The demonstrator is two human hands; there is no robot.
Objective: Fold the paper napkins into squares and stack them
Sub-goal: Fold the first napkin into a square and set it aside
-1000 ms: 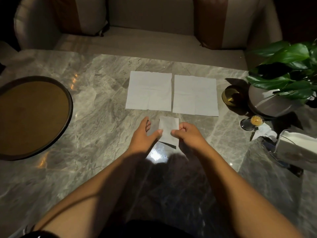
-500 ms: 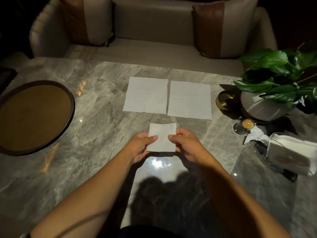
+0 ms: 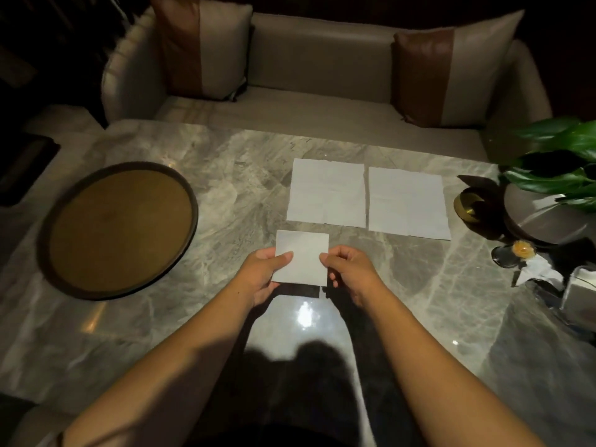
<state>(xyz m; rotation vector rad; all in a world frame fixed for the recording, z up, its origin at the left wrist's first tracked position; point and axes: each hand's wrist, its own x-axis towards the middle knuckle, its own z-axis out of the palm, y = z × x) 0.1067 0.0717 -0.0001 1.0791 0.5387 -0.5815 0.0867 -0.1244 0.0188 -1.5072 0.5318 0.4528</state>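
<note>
A small folded square napkin (image 3: 304, 253) hangs just above the marble table (image 3: 225, 195), casting a shadow beneath it. My left hand (image 3: 263, 275) pinches its left edge, thumb on top. My right hand (image 3: 350, 272) pinches its right edge. Two unfolded white napkins lie flat side by side farther back: the left napkin (image 3: 327, 193) and the right napkin (image 3: 408, 203).
A round brown tray (image 3: 119, 227) sits at the left. At the right stand a potted plant (image 3: 561, 162), a small brass bowl (image 3: 467, 206), a little glass dish (image 3: 512, 253) and a napkin holder (image 3: 580, 291). A sofa with cushions (image 3: 322, 69) lies behind the table.
Both hands have lifted the folded napkin off the table and hold it flatter and squarer toward me. The camera has tilted up and shows more of the sofa.
</note>
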